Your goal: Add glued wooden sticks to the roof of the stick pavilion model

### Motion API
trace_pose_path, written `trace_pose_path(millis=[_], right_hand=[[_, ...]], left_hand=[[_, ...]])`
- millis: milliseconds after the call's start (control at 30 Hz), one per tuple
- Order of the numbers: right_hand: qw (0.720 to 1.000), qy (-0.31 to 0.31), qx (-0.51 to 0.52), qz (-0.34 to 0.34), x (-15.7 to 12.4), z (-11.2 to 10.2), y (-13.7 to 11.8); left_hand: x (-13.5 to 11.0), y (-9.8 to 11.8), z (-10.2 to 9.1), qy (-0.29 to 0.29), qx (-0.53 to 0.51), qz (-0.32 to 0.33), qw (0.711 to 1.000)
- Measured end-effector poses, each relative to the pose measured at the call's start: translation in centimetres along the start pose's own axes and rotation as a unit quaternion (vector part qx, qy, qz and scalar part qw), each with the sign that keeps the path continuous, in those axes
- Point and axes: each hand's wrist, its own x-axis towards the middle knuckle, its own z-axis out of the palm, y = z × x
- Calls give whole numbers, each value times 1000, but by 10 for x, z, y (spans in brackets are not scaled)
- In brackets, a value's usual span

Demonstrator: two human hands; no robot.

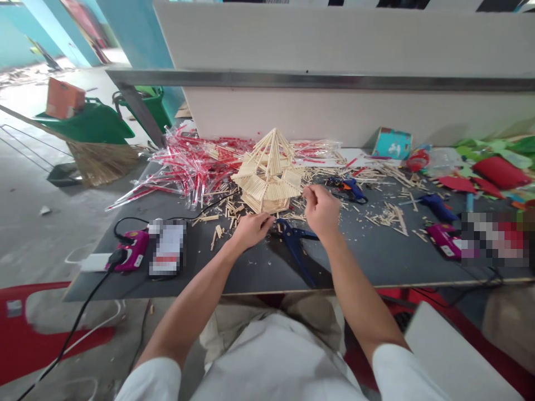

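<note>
A model pagoda [267, 184] made of thin wooden sticks stands on the dark table, with a pointed open-frame roof above a wide slatted tier. My left hand [251, 229] is closed at the model's lower front edge; whatever lies between its fingertips is too small to name. My right hand [321, 210] is closed with its fingertips at the right edge of the slatted tier, seeming to pinch it. Between my wrists lies a blue-handled cutter [297, 253], close to the left fingertips. Short cut sticks [225, 214] are scattered around the model.
Red-and-clear plastic wrappers [196, 161] pile up at the back left. Blue glue guns [353, 189] and loose sticks [390, 217] lie to the right. A phone [167, 248] and a pink power strip [132, 252] with cables sit front left. A white panel [334, 111] rises behind.
</note>
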Motion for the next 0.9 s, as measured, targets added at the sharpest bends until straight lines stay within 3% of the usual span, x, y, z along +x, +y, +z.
trace_pose_path(millis=[167, 433, 600, 900], right_hand=[[998, 25, 6, 57, -18, -10, 48], [982, 75, 29, 170, -32, -5, 106], [973, 123, -11, 195, -36, -6, 112], [987, 54, 29, 147, -42, 4, 103]], left_hand=[[0, 2, -1, -5, -3, 10, 1000], [-2, 3, 1, -2, -9, 3, 1000], [-1, 6, -1, 11, -14, -18, 1000], [0, 6, -1, 1, -16, -26, 1000]])
